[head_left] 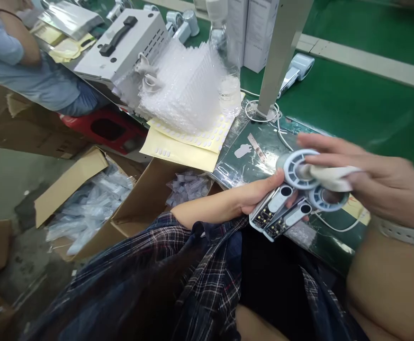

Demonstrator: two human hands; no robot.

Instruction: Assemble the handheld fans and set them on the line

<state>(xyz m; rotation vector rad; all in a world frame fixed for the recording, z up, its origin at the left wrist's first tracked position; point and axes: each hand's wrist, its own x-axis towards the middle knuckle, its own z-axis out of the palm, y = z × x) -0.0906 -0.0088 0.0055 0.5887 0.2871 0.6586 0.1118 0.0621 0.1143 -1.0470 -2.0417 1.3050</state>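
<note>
Two pale blue devices, each with a ring-shaped end and a handle showing circuit parts, lie side by side at my left hand (262, 193). Its fingers are wrapped round them, partly hidden underneath. One device (280, 201) is on the left, the other device (297, 215) on the right. A crumpled white cloth (335, 176) is pinched in my right hand (388, 182), which is slightly blurred. The cloth reaches the opening of the left ring and passes over the right ring.
A stack of bubble-wrap bags (185, 90) rests on yellow sticker sheets (182, 154). Behind my hands stands a metal post (281, 52) with a white cable at its base. Open cardboard boxes (139, 203) are lower left. Another person (25, 66) is at upper left.
</note>
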